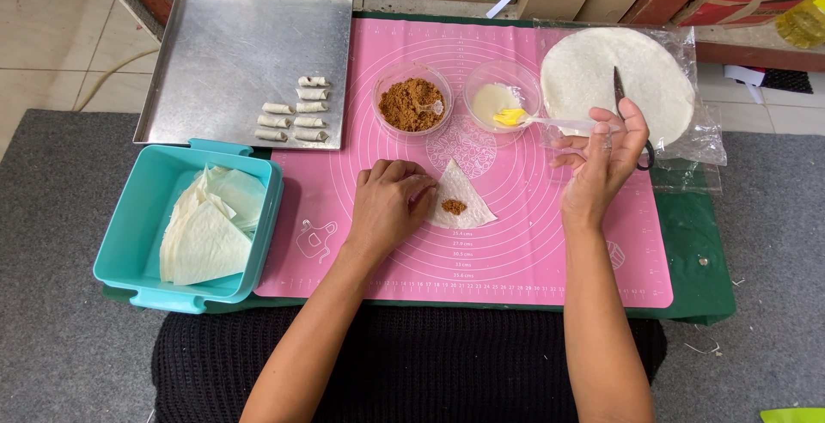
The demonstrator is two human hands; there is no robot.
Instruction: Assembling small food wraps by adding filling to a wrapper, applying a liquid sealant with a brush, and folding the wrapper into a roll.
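My left hand rests on the pink mat, fingers curled on the left edge of a white triangular wrapper that carries a small heap of brown filling. My right hand hovers above the mat with fingers apart, close to the clear handle of a yellow brush that lies in a bowl of white paste. I cannot see the hand gripping anything. A bowl of brown filling with a clear spoon stands beside it.
A metal tray at the back left holds several rolled wrappers. A teal box at the left holds cut wrapper triangles. Round wrappers lie on plastic at the back right with scissors on them. Cardboard boxes stand behind.
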